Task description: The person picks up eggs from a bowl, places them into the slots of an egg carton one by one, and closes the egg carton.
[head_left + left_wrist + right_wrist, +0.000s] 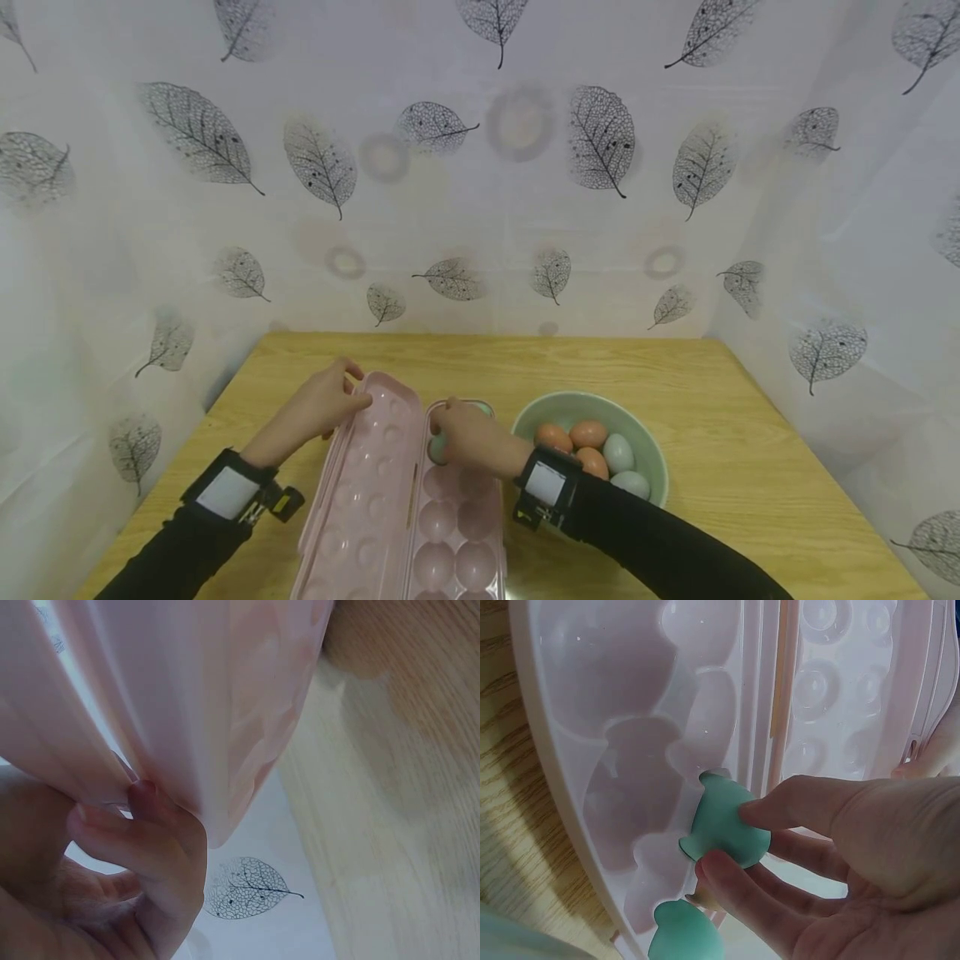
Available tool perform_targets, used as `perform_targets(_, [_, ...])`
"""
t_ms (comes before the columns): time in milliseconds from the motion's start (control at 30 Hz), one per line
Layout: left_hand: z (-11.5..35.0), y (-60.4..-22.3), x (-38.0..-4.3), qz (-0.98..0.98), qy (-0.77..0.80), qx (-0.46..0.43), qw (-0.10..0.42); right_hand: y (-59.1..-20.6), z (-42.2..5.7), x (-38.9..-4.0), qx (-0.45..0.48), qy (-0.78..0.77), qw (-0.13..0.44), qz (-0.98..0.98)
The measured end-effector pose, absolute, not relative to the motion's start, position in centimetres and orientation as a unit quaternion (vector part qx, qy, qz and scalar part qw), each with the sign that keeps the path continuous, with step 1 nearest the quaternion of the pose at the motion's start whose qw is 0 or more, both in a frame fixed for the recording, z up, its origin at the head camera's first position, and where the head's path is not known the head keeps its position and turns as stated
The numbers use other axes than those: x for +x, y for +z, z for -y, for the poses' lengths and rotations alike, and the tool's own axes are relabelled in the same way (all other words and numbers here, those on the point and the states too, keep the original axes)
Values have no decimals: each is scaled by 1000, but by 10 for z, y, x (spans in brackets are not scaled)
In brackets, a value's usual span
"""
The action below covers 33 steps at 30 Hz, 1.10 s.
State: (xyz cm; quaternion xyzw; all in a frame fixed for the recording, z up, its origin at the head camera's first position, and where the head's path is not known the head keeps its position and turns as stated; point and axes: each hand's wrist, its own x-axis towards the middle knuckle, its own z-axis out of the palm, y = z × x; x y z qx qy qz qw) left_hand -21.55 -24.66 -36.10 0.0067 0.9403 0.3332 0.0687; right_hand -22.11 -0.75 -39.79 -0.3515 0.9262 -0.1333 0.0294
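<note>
In the head view, a pink egg carton [459, 492] lies opened out, two rows of hollows on its right side. My left hand [322, 404] grips the far outer edge of the tilted lid [367, 475]; the left wrist view has its fingertips [142, 791] at that edge. Thumb and fingers of my right hand [476, 437] pinch a green egg [731, 821] at a far hollow in the left row. A second green egg [684, 934] sits in the far right hollow. Something brownish [705, 896] shows behind my right fingers, mostly hidden.
Right of the carton stands a pale green bowl [660, 467], partly behind my right wrist. It holds several brown eggs [588, 433] and pale blue-green eggs [618, 454]. Beneath everything is a wooden table [750, 467], with a leaf-printed curtain [502, 208] along its back and sides.
</note>
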Motion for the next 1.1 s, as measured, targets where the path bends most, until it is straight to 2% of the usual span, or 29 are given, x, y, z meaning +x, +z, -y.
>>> perform_targets(300, [247,-361,-216,-940,333,4,71,-398,7,-221,-346,-134,41,-928])
perform_targets(600, [247,-363,-217,-941,332,5,71,-397,7,-220,-355,-133,23,-925])
perform_targets(1100, [248,-362,-217,-940,333,1,77,-375,7,-223,-331,-164,78,-926])
